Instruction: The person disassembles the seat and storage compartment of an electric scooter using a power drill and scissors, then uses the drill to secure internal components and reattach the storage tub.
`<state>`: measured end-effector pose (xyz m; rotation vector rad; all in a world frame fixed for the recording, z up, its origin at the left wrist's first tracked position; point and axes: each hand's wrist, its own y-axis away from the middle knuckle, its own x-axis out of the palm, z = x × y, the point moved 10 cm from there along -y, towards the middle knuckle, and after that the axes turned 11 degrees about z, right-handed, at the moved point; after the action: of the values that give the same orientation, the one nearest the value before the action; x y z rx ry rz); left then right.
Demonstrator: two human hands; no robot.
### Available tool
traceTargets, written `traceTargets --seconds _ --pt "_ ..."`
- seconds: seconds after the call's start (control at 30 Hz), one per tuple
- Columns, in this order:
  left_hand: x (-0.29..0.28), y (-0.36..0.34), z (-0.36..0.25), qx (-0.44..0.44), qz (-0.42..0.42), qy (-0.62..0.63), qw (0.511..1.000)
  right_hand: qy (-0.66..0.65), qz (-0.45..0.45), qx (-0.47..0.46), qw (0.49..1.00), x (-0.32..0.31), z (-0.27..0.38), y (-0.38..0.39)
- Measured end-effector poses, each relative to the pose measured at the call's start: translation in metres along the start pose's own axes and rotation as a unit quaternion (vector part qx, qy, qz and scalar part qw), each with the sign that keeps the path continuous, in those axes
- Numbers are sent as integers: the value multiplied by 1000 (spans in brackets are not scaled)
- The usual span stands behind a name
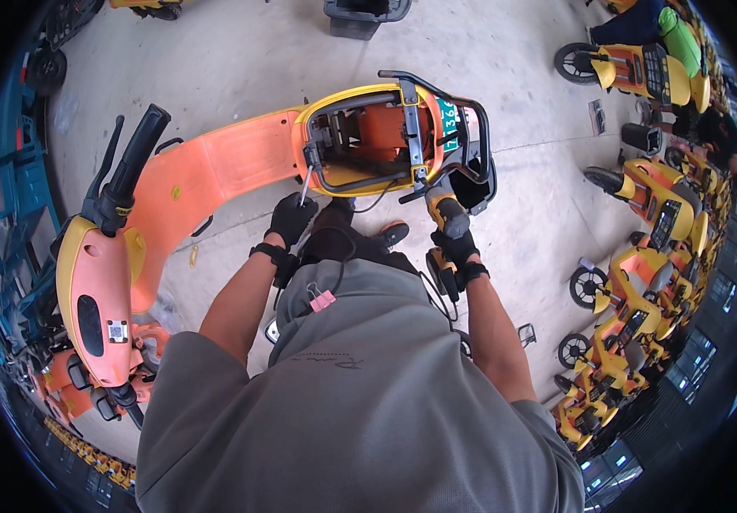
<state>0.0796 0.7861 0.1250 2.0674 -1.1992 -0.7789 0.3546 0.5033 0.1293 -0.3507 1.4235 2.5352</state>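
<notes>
Grey shirt [360, 402] filled the lower middle of the frame, a pink clip [322, 300] pinned at its collar, and both bare forearms ran up from it toward the work. Left hand [290, 218], in a black glove, was closed around the handle of a slim screwdriver [304, 183], whose shaft pointed up into the left rim of the open seat compartment [368, 141]; judging by the angle, it was set there to reach a fastener at the rim, though the tip itself was too small to make out. Right hand [455, 248], gloved too, gripped a yellow and black power driver [447, 214], nose up against the black rear rack [462, 145] at the right of the compartment, seemingly lined up with a bracket there. Holding both tools at once suggested one side steadied while the other drove, but that was only a reading.

Out from the hands, the orange scooter [214, 171] lay across the upper centre of the frame, seat off, a yellow band ringing the open well, black brackets and an orange inner tub showing inside. Its long orange body ran down left to the front panel [95, 282] and black handlebar grip [133, 162] at the left edge. A green plate [447, 115] sat at the rear.

Beyond lay pale concrete floor [240, 60], and rows of yellow scooters [642, 256] crowded the right side, well apart from the work.
</notes>
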Motion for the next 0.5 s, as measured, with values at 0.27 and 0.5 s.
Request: traceTargets --seconds 0.27,0.5 --pt "110 -55 -123 170 44 -126 976 224 -69 -130 964 -4 52 61" --pt "185 -101 -131 217 0 -166 962 237 -132 -101 957 0 0 127"
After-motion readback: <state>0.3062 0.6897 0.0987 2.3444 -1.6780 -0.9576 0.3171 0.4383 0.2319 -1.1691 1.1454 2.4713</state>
